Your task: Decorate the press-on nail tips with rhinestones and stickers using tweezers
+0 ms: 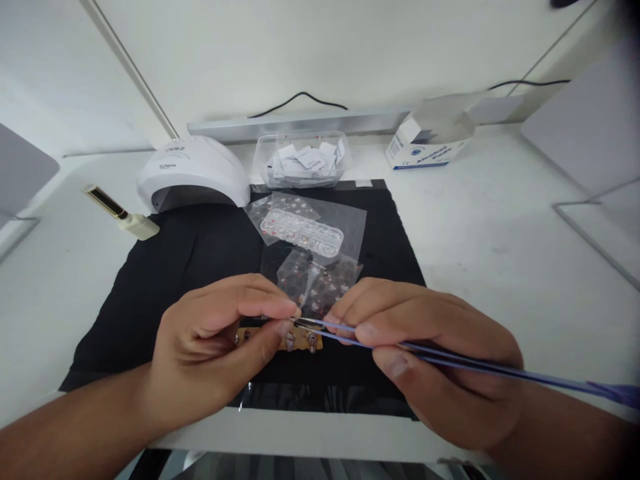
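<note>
My left hand is closed, thumb and index finger pinched on something too small to make out. My right hand grips blue-purple tweezers, whose tips reach the left fingertips. Beneath the hands, partly hidden, lies a yellowish strip bearing several small decorated pieces. Just beyond them, clear sheets with small red and white motifs rest on a black mat. On the sheets sits a clear oblong case of tiny sparkling pieces.
A white dome-shaped lamp stands at the back left, beside a cream bottle with a dark-and-gold cap. Behind the mat are a clear tub of white packets and an open alcohol pads box. Black cables run along the wall.
</note>
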Available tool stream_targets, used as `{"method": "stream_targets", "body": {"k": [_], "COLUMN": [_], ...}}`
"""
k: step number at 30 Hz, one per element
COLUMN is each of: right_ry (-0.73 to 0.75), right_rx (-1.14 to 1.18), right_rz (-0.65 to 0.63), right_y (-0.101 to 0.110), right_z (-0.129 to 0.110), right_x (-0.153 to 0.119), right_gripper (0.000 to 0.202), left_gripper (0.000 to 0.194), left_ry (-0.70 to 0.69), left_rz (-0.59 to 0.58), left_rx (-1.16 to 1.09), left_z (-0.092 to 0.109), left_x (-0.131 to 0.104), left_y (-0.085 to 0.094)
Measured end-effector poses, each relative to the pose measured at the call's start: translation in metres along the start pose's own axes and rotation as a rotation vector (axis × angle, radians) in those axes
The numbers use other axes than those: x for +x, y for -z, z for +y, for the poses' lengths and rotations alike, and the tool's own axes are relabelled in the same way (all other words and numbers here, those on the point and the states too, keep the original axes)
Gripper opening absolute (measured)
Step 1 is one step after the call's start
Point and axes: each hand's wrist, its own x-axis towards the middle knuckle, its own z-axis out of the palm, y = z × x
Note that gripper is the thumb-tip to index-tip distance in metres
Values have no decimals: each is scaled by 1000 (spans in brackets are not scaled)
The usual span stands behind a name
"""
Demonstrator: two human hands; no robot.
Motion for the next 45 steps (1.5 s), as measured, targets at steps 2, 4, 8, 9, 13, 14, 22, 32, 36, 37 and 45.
{"method": "stream_targets", "body": {"k": [2, 4, 8, 9, 13, 14, 22, 32, 36, 37, 45], "right_ry": [-9, -4, 17, 11, -15, -12, 8, 21, 14, 13, -9], "right_rx": [12, 33, 75, 83, 107, 109, 74, -39, -38, -29, 83], "right_rz": [4, 18, 54, 54, 50, 45, 55, 6, 14, 14, 54], "right_y": [0, -1, -1, -1, 0, 0, -1, 0, 0, 0, -2], "right_z": [1, 2, 3, 3, 4, 5, 3, -5, -3, -3, 3], "right_x": [0, 0, -1, -1, -3, -3, -1, -2, -2, -2, -4], "right_gripper": [28, 27, 23, 23, 21, 21, 23, 31, 31, 30, 24], "left_gripper": [27, 28, 28, 28, 28, 28, 26, 28, 27, 26, 25], "left_ry": [7, 1, -14, -12, -17, -18, -13, -10, -7, -8, 0], "left_rz": [-11, -17, -7, -7, -10, -9, 0, -7, -7, -5, 2], "left_rx": [-13, -16, -18, -21, -12, -10, 8, 28, 29, 27, 28], "left_z": [1, 1, 0, 0, 1, 1, 1, 2, 1, 0, 0], "left_x": [0, 0, 2, 2, 2, 2, 3, 3, 2, 2, 2], "left_y": [0, 0, -1, -1, -1, -1, -1, -1, -1, -1, 0]}}
